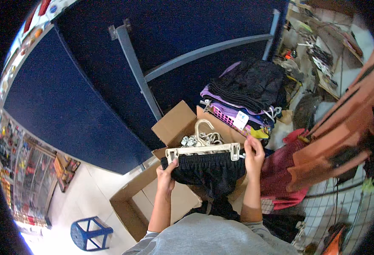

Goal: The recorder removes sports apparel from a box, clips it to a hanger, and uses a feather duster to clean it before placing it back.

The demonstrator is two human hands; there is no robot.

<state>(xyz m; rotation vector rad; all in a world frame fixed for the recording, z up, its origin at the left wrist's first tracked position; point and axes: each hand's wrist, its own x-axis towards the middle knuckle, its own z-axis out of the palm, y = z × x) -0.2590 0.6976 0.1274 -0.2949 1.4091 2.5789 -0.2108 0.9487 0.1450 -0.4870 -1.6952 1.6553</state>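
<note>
A black garment with an elastic waistband (206, 167) hangs from a white plastic clip hanger (202, 149). My left hand (166, 179) grips the garment and the hanger's left clip, thumb pressed on the clip. Beside the right clip is my right hand (254, 155), fingers bent and close together; whether they pinch anything is unclear. Behind the hanger's hook, more white hangers (214, 139) lie in an open cardboard box (174, 127). Beyond it, folded black and purple clothes (247, 86) are stacked on a pink plastic basket (223, 117), with a white tag in front.
Another open cardboard box (128, 207) lies on the tiled floor at left, near a blue plastic stool (91, 234). Dark blue panels (65, 105) with a grey metal frame (132, 63) stand ahead. Red and orange-brown garments (282, 178) hang close on my right, above a wire grid (339, 204).
</note>
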